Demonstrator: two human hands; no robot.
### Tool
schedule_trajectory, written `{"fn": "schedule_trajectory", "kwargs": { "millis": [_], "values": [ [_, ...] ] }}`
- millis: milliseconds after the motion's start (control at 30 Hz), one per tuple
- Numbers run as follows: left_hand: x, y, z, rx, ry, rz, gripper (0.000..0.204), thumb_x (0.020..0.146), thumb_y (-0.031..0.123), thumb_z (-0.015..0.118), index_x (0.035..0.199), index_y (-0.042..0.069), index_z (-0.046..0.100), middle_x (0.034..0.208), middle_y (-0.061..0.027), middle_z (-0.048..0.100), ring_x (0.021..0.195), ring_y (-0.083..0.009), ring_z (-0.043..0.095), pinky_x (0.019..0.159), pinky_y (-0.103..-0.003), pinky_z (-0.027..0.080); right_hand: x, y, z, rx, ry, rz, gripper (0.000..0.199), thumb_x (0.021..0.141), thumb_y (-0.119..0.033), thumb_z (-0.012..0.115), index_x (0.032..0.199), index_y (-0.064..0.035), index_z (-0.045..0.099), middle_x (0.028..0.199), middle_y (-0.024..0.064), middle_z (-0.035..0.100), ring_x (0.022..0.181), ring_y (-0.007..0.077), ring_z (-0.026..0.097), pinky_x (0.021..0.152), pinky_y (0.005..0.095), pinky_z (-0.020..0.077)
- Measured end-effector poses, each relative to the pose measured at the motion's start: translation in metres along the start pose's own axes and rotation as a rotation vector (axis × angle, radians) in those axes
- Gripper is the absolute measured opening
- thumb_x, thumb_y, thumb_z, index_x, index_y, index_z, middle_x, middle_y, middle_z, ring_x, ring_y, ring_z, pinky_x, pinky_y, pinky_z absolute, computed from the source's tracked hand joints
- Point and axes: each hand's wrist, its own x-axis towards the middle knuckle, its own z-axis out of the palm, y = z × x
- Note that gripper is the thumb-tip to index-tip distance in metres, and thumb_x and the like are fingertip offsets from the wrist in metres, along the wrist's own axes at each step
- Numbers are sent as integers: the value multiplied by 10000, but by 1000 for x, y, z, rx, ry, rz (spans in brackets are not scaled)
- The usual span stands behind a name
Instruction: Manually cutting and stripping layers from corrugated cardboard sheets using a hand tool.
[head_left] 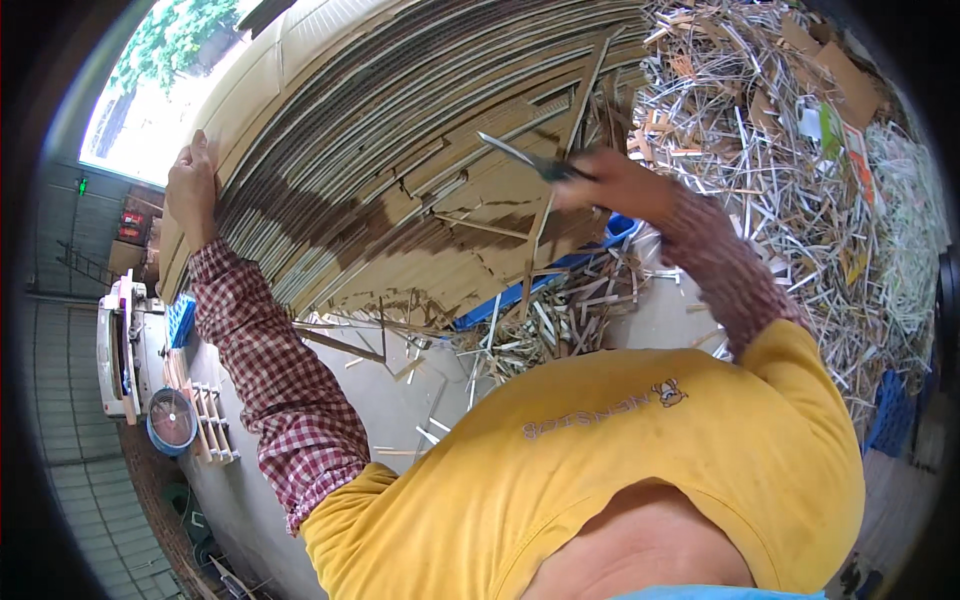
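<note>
A thick stack of brown cardboard sheets [430, 255] leans in front of me, its many layered edges showing. At the stack's left end my left hand [193, 185] grips the outer edge of the cardboard, the thumb pointing up. My right hand [610, 185], slightly blurred, is closed round the dark handle of a knife [510, 150]. Its pale blade points left and up, over the stack's face. Torn strips [480, 226] hang loose from the lower sheets, and one long strip [545, 225] runs down beside the right hand.
A large heap of shredded paper and card strips [760, 190] fills the right side. More strips [545, 325] lie by a blue bar [530, 290] under the stack. At the left stand a round blue fan [172, 420], a wooden rack [210, 425] and a white machine [118, 345].
</note>
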Motion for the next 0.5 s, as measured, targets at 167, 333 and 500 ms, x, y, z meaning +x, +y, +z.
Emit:
{"fn": "schedule_trajectory", "kwargs": {
  "millis": [167,333,500],
  "values": [
    [1,1,-1,31,-18,-30,486,850,474,381,965,68,622,871,-184,614,855,-342,568,733,-395,421,83,19,18,-47,-37,256,451,807,-454,508,801,-31,665,624,82,563,586,159,531,579,313,429],
    [-2,4,-1,52,-33,-76,468,848,468,391,976,83,623,902,-175,614,883,-339,561,751,-389,420,86,16,21,48,6,228,453,807,-433,510,804,-9,667,760,147,613,659,204,564,647,338,447],
    [-3,9,-2,65,-36,-50,473,849,461,393,944,60,624,857,-185,611,834,-337,566,716,-387,417,99,14,41,309,83,288,418,798,-386,537,671,0,633,641,92,590,537,177,535,530,292,430]
  ]
}}
